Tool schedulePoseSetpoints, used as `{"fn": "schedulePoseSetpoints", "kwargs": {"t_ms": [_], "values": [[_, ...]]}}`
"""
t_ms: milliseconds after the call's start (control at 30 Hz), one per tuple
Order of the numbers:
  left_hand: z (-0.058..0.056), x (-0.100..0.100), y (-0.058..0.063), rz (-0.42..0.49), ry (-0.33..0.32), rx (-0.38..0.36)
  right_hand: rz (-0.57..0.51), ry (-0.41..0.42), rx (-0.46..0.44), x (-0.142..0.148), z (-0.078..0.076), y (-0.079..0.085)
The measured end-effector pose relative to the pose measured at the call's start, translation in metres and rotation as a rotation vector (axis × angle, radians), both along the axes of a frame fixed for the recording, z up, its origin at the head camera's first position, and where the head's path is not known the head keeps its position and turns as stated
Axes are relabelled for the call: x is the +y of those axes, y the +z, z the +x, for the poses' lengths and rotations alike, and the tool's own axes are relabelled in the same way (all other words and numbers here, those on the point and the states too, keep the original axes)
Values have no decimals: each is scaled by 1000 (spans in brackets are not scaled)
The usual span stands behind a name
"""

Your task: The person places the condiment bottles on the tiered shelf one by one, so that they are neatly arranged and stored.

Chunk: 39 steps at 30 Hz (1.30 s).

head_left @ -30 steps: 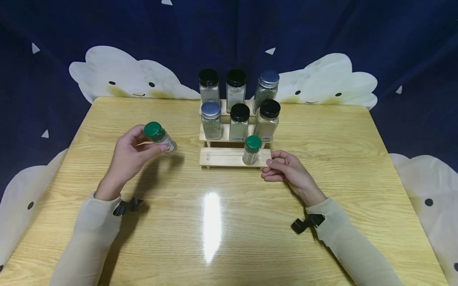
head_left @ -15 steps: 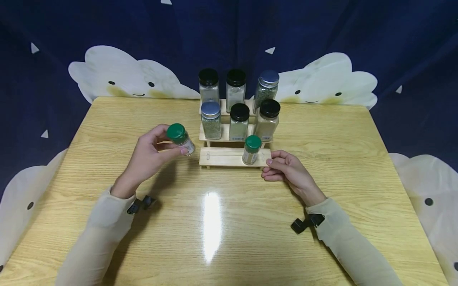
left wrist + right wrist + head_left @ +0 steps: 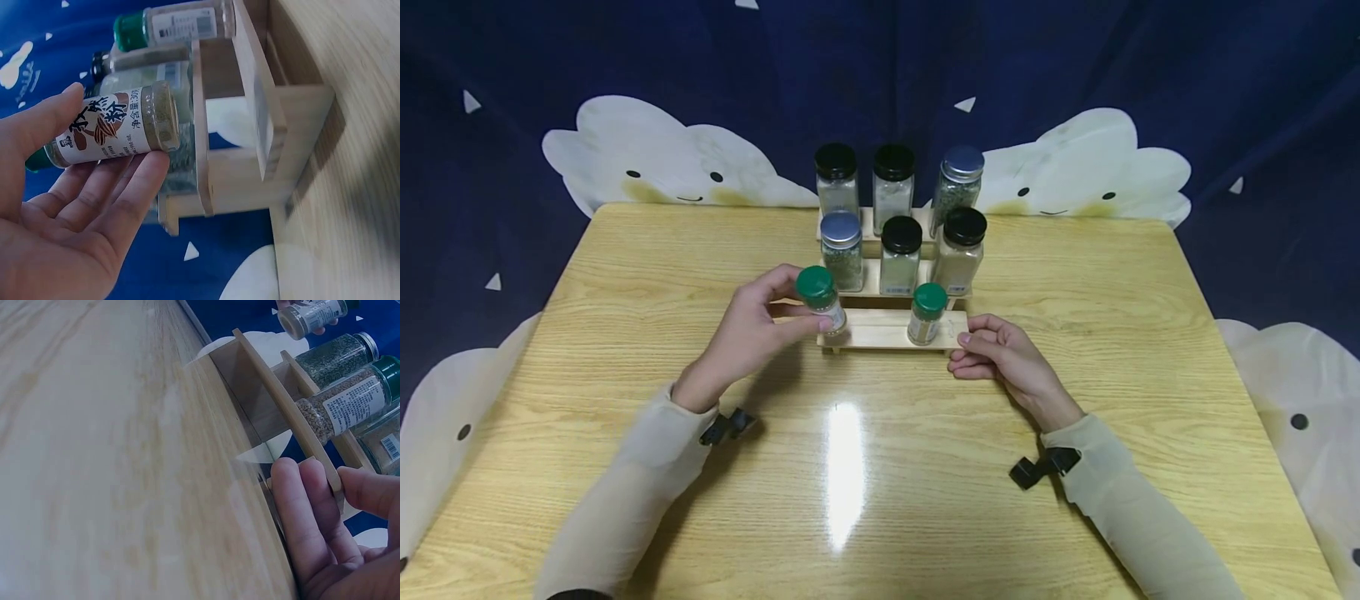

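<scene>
My left hand pinches a small green-capped spice jar between thumb and fingers. The jar is tilted, with a printed label and brown powder inside. In the head view it overlaps the left end of the bottom shelf; the left wrist view shows its base apart from the wood. My right hand grips the right end of the bottom step of a three-tier wooden rack, thumb on top and fingers below. Close by on that step stands another green-capped spice jar, upright, with coarse grains seen in the right wrist view.
Black-capped jars and silver-capped jars fill the middle and top steps of the rack. The wooden table reaches back to a dark blue curtain with white clouds.
My left hand has carried its green-capped spice jar rightward, from over the table to the left end of the bottom step. The right hand has kept its grip on the rack.
</scene>
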<state>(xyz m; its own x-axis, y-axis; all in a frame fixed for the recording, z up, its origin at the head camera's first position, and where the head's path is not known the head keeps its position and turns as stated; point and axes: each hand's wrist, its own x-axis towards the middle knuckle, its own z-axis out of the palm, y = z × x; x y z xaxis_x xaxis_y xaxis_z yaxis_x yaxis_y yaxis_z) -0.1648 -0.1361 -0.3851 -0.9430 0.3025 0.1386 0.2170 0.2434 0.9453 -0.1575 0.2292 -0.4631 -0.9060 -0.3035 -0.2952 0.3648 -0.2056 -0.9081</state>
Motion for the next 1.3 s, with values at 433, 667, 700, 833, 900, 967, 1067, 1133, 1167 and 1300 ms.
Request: {"fn": "schedulePoseSetpoints", "kwargs": {"t_ms": [433,667,700,833,900,967,1067,1133,1167,1300], "values": [[-4,25,-2,-7,-42,4,26,-4,-11,0,-2,-1],[-5,36,-8,-6,-41,-8,33,-5,-13,0,-2,-1],[-5,38,-8,-8,-43,-14,34,-6,-13,0,-2,-1],[-5,43,-10,0,-49,-37,32,-9,-12,0,-2,-1],[-5,45,-12,7,-51,-40,29,-10,-10,0,-2,-1],[-5,46,-13,12,-53,-40,25,-7,-6,0,-2,-2],[-5,49,-16,11,-53,-42,22,-2,1,1,-2,-1],[-5,50,-17,8,-49,-48,17,2,3,1,-1,-1],[-5,50,-17,3,-46,-51,18,1,3,0,-1,-1],[-4,52,-19,-7,-42,-53,21,0,2,0,0,-2]]}}
